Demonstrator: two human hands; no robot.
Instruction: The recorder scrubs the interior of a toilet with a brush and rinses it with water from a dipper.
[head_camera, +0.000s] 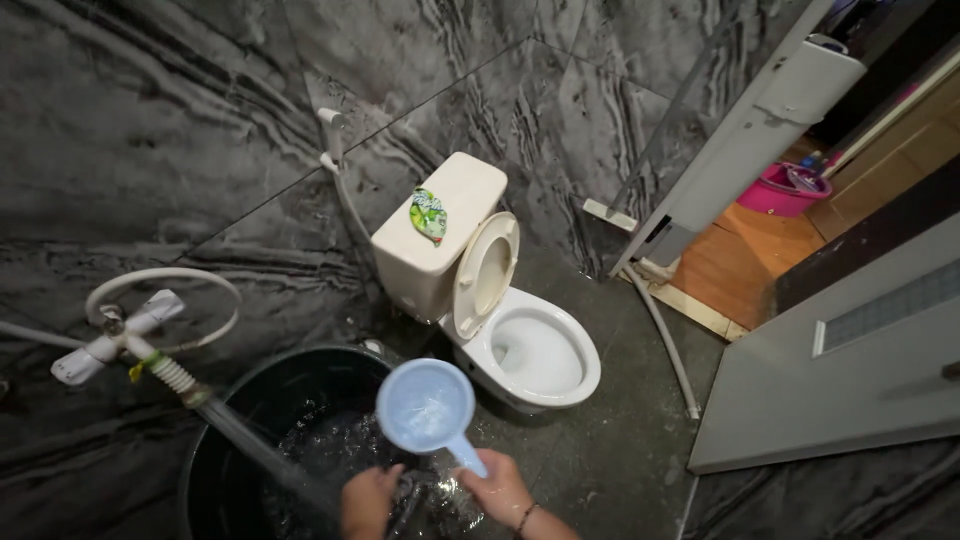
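dark grey marbled stone tiles (180, 130) cover the walls and floor, stretching up and away from both hands. beyond the hands and a little to the right stands the white ceramic toilet (500, 310), its seat and lid raised against the cistern, with a small green patterned packet (428, 214) lying on the cistern top. far off to the right, a white door (745, 140) stands open onto a wooden floor where a pink plastic tub (782, 190) sits.

directly under and just ahead of the hands is the large round black plastic bucket (250, 400), holding rippling water. a grey ribbed hose (240, 435) runs from the white wall tap (110, 340), up and to the left of the hands, down into the bucket.

the right hand (497, 492) is closed round the handle of the pale blue round plastic water scoop (425, 408), whose bowl is lifted above the water, open face toward the camera. the left hand (368, 500) hangs low over the water beside the hose; its fingers look curled, but whether it grips anything i cannot tell.

judging from this, the step in hand is dipping water out of the bucket. the next move seems to call for keeping the scoop level and the grip on the handle firm, swinging it to the right, clear of the bucket rim.
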